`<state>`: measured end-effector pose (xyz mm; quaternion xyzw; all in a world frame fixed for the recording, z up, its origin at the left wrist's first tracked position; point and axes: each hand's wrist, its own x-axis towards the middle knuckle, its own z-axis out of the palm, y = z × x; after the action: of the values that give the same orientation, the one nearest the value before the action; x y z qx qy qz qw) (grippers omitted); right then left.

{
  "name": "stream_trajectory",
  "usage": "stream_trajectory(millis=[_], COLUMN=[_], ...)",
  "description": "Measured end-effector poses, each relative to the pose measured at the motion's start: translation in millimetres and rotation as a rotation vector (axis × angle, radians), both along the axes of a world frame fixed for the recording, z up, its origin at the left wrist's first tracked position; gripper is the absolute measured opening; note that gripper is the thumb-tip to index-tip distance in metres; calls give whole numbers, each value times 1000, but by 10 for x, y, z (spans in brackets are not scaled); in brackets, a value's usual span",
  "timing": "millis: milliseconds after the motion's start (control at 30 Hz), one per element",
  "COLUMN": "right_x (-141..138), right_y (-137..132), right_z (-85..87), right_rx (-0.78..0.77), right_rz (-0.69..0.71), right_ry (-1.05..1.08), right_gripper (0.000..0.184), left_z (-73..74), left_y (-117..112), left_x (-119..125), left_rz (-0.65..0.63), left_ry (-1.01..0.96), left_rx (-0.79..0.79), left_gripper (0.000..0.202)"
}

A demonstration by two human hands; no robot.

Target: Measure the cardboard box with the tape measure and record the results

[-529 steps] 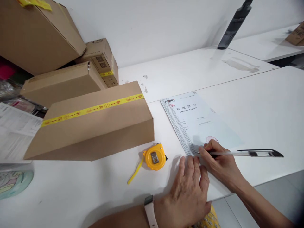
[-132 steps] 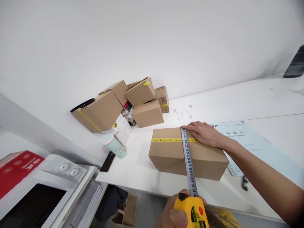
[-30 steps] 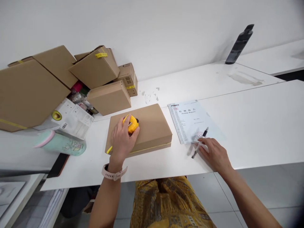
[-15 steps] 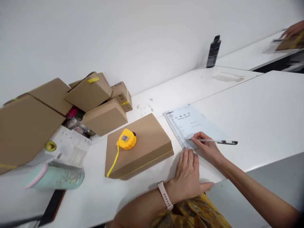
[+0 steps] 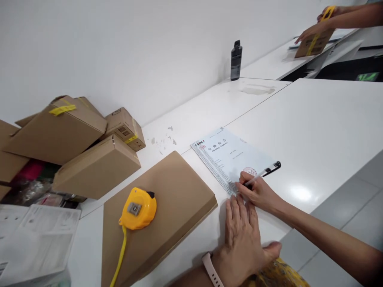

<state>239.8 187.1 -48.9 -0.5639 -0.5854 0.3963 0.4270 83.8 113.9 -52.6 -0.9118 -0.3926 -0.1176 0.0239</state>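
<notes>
A pen [image 5: 266, 170] is gripped in my right hand [image 5: 257, 194], its tip down at the lower edge of a pale blue testing report [image 5: 230, 155]. Handwriting fills a band along the report's left side. My left hand [image 5: 243, 233], with a pink wristband, lies flat with fingers stretched at the report's near corner, close to my right fingertips. Left of the paper is a flat cardboard box [image 5: 179, 187]. On that box rests a yellow tape measure [image 5: 139, 209] with some of its blade pulled out.
Several cardboard boxes [image 5: 95, 171] are piled at the left, beside white printed packaging [image 5: 44, 239]. A dark bottle [image 5: 236, 61] stands by the wall. At the far right, another person's hands [image 5: 317, 30] hold a taped cardboard box [image 5: 314, 44].
The view has swung right and closer. My right hand stays at the report's lower edge, with the pen now tilted more upward. The other person's hands and box have come further into view.
</notes>
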Motion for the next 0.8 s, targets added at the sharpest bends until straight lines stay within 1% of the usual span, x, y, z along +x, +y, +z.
stream_trajectory(millis=[133, 333, 500, 800], right_x=[13, 20, 27, 22], right_y=[-25, -38, -29, -37], right_z=[-40, -75, -83, -83], right_rx=[-24, -19, 25, 8], right_rz=[7, 7, 8, 22], right_ry=[-22, -75, -124, -140], right_gripper=[34, 35, 35, 33], left_z=[-3, 8, 25, 36], left_y=[-18, -16, -4, -18], left_x=[3, 20, 43, 32], left_rz=[15, 19, 20, 23], left_ry=[-9, 17, 1, 40], left_rx=[98, 84, 108, 97], left_gripper=[94, 95, 94, 94])
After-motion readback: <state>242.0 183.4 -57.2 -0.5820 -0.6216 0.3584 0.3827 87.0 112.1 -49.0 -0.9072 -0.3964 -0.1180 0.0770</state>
